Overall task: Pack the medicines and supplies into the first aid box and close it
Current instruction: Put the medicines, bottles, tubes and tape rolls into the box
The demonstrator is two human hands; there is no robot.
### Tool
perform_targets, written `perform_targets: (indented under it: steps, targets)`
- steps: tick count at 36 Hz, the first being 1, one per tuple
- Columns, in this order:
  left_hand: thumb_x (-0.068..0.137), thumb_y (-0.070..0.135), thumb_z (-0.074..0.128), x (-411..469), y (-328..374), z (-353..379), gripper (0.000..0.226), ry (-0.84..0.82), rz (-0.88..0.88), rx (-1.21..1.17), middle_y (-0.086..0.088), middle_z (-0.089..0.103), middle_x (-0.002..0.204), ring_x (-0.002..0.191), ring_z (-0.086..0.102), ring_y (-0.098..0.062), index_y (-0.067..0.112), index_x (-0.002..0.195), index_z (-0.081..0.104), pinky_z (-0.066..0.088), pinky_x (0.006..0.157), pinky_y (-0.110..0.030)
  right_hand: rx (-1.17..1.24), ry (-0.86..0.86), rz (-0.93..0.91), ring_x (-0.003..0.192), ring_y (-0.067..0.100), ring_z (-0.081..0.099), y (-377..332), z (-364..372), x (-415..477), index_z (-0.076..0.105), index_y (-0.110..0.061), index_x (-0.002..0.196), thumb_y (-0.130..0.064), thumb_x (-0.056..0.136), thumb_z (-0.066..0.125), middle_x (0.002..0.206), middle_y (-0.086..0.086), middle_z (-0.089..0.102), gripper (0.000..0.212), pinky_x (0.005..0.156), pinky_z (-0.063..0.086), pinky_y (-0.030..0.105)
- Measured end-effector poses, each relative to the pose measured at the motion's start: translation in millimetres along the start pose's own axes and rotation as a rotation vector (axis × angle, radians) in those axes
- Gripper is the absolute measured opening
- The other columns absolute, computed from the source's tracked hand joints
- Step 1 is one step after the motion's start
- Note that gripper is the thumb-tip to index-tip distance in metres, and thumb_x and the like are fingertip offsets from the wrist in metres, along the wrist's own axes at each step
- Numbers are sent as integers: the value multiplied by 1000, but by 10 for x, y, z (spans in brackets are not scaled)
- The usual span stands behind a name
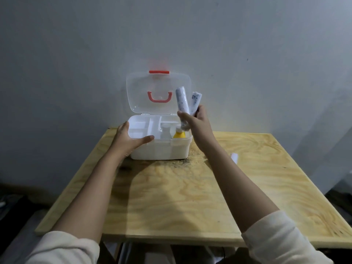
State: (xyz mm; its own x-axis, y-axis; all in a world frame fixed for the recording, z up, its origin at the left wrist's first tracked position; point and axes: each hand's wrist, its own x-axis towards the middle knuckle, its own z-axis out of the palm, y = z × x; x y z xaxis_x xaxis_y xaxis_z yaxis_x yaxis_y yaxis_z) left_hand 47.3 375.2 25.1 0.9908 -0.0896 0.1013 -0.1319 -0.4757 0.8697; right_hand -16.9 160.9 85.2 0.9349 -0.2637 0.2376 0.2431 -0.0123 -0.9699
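Observation:
A white first aid box (167, 149) stands on the wooden table with its clear lid (141, 86) raised; the lid has a red latch and a red handle. Inside, a white divided tray (141, 128) fills the left part, and a white bottle (165, 133) and a yellow bottle (179, 135) stand on the right. My left hand (127, 139) rests against the box's front left corner, thumb along the rim, fingers apart. My right hand (196, 121) hovers over the box's right side, gripping two white wrapped rolls (183, 101) that point upward.
A small white packet (234, 157) lies on the table (247, 187) to the right of my right forearm. Dark specks are scattered in front of the box. A grey wall stands right behind the box. The floor is dark on both sides.

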Motion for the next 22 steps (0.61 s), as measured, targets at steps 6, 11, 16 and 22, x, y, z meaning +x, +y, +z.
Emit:
perform_targets:
  steps: [6,11,16,22]
  targets:
    - [31,84,75,39,-38,26,123,0,29,-16,6,49,141,126,50,-20,34,138,42,47,102,-46,-73,5,-49,73,10,48,95,178,-48,34,-11,104,-11,86,62,91,0,43,33,57,45,17]
    - [29,88,71,76,-68,42,134,5,15,18,4,43,146,130,46,-22,28,144,36,46,102,-48,-134,65,-72,81,15,48,149,208,-18,32,-12,102,-14,82,66,93,-1,42,39,73,49,38]
    - [33,83,72,91,-65,68,125,18,50,32,2,44,143,127,45,-22,26,140,40,46,102,-44,-130,99,-73,76,15,51,143,181,4,32,-13,99,-12,78,69,95,4,48,44,73,53,44]
    - [39,76,75,118,-100,74,114,18,68,10,1,46,139,124,47,-22,27,137,43,47,100,-47,-166,94,-90,80,16,59,127,153,23,32,-13,101,-14,71,77,87,-6,56,54,74,56,46]
